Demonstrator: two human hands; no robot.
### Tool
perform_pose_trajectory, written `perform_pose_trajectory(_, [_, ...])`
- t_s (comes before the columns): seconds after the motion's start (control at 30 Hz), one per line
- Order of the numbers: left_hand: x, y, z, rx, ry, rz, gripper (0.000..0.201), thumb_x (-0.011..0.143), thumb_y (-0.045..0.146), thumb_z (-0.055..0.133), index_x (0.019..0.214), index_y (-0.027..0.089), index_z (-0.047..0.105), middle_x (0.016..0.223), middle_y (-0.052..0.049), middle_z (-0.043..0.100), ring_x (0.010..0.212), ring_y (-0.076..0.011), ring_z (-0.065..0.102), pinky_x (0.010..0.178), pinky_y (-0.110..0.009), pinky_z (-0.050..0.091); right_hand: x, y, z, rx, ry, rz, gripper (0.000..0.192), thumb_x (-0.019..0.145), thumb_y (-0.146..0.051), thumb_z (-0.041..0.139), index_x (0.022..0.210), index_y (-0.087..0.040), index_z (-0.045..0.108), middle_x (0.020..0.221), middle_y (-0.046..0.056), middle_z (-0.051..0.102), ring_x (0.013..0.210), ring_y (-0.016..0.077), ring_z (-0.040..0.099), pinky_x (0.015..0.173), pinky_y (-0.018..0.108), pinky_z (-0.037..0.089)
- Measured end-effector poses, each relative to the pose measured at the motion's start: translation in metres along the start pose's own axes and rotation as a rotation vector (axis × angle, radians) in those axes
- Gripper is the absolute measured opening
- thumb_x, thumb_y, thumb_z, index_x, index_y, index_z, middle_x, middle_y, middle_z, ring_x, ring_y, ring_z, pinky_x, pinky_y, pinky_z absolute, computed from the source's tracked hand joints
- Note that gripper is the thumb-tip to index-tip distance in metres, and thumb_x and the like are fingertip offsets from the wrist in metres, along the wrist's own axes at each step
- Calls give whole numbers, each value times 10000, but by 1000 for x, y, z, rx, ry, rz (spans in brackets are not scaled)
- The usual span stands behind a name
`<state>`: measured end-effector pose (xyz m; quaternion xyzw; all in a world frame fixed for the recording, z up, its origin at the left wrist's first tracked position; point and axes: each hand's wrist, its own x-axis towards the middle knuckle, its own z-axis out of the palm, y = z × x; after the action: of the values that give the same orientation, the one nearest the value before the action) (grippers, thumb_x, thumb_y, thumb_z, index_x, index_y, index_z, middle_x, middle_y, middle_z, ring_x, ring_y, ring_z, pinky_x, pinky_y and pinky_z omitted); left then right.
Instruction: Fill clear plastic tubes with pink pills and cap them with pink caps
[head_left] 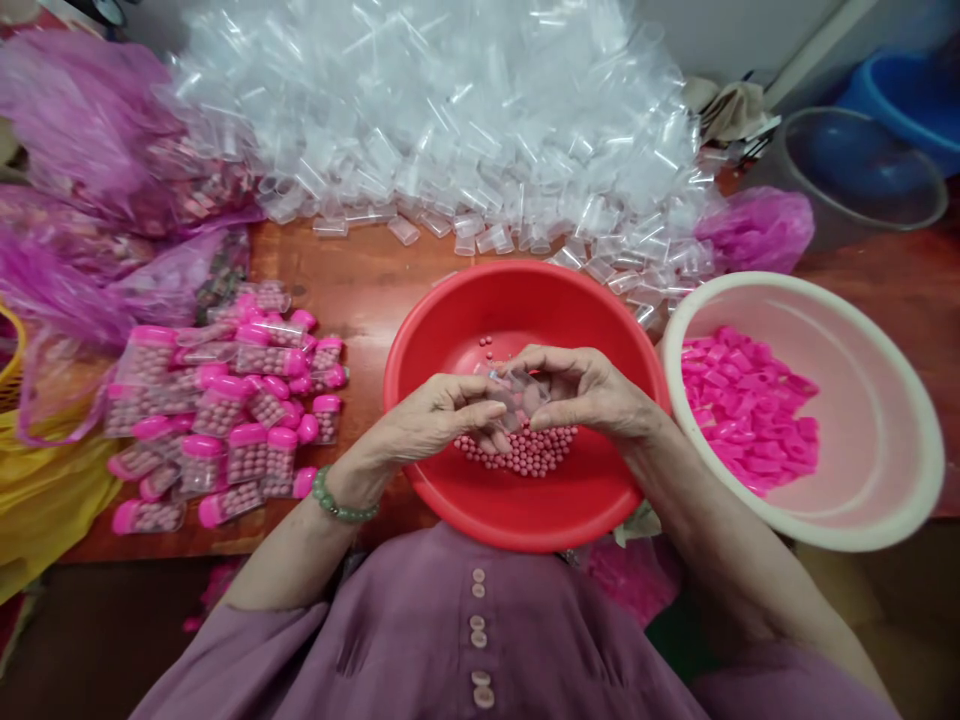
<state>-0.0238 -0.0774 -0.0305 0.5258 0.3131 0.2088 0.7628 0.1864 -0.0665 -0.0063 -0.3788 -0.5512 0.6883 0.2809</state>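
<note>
Over a red basin point(450, 330) my left hand point(435, 415) and my right hand point(589, 390) meet, fingertips together on a small clear plastic vial point(517, 393). Small pink beads point(525, 452) lie heaped in the basin just below the hands, with a few loose ones farther back. A green bead bracelet point(337, 503) circles my left wrist.
A cream bowl point(885, 360) of pink caps point(746, 405) stands to the right. Filled, pink-capped vials point(232, 420) lie piled to the left. A large heap of empty clear vials point(465, 130) covers the back of the wooden table point(352, 280). Pink plastic bags point(82, 150) at far left.
</note>
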Motion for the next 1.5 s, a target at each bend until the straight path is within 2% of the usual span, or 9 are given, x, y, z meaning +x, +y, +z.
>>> perform_pose_trajectory(0.1, [0, 0, 0, -3, -11, -14, 415, 894, 504, 587, 1038, 118, 642, 780, -72, 715, 706, -152, 678, 685, -262, 532, -5, 0, 0, -21, -4, -34, 580, 600, -548, 837, 1007, -191, 629, 900, -9, 646, 714, 90, 616, 646, 227, 509])
perform_pose_trajectory(0.2, [2, 7, -7, 345, 23, 56, 384, 944, 473, 514, 1065, 141, 664, 881, -61, 716, 768, -153, 661, 723, -267, 507, -4, -3, -11, -226, -14, -87, 526, 706, -575, 760, 1029, -186, 615, 906, 9, 664, 709, 107, 622, 630, 238, 491])
perform_pose_trajectory(0.33, [23, 19, -20, 1038, 80, 165, 338, 946, 372, 536, 1152, 125, 638, 963, -88, 702, 863, -201, 652, 795, -310, 475, 13, -2, -37, -1103, 54, -60, 331, 840, -336, 686, 1093, -131, 627, 1005, 93, 677, 827, 183, 644, 691, 287, 459])
perform_pose_trajectory(0.4, [40, 21, -22, 1306, -6, 172, 279, 902, 231, 575, 1146, 107, 630, 1046, -123, 685, 943, -227, 651, 813, -314, 471, 27, 4, -46, -1563, 18, 62, 248, 890, -204, 584, 1109, -100, 633, 1055, 148, 669, 859, 225, 654, 674, 309, 427])
perform_pose_trajectory(0.53, [73, 9, -17, 1644, -174, 132, 260, 895, 101, 488, 1107, 106, 638, 1102, -150, 668, 972, -241, 653, 760, -311, 472, 49, 23, -53, -1950, -179, 157, 320, 941, -78, 376, 1102, -72, 653, 1048, 197, 670, 868, 243, 662, 652, 324, 393])
perform_pose_trajectory(0.73, [91, -21, -8, 1811, -213, 126, 315, 911, 30, 387, 1050, 39, 669, 1072, -232, 685, 996, -279, 654, 812, -364, 474, 56, 44, -58, -2044, -331, 44, 311, 935, -60, 375, 983, -77, 682, 1012, 186, 676, 908, 256, 647, 682, 332, 398])
perform_pose_trajectory(1.0, [74, 1, -8, 1792, -126, -97, 348, 904, 14, 373, 1054, 71, 682, 1091, -219, 699, 1007, -288, 664, 779, -345, 475, 27, 51, -65, -1951, -565, -12, 303, 958, -57, 362, 1024, -106, 653, 982, 131, 688, 767, 179, 650, 604, 299, 380])
perform_pose_trajectory(1.2, [81, 16, -8, 1675, -114, -375, 326, 883, 31, 454, 1105, 54, 692, 1107, -224, 700, 1019, -315, 662, 787, -353, 475, 9, 63, -31, -1862, -699, -49, 319, 944, -5, 347, 1073, -116, 618, 1026, 123, 697, 784, 165, 656, 641, 292, 438])
perform_pose_trajectory(1.5, [81, 29, -6, 1616, -20, -460, 390, 904, 22, 422, 1220, 40, 649, 1241, -229, 653, 1174, -324, 597, 907, -392, 471, 19, 62, 22, -1381, -905, -91, 292, 899, -7, 417, 1029, -145, 638, 1035, 99, 691, 817, 171, 652, 674, 290, 461])
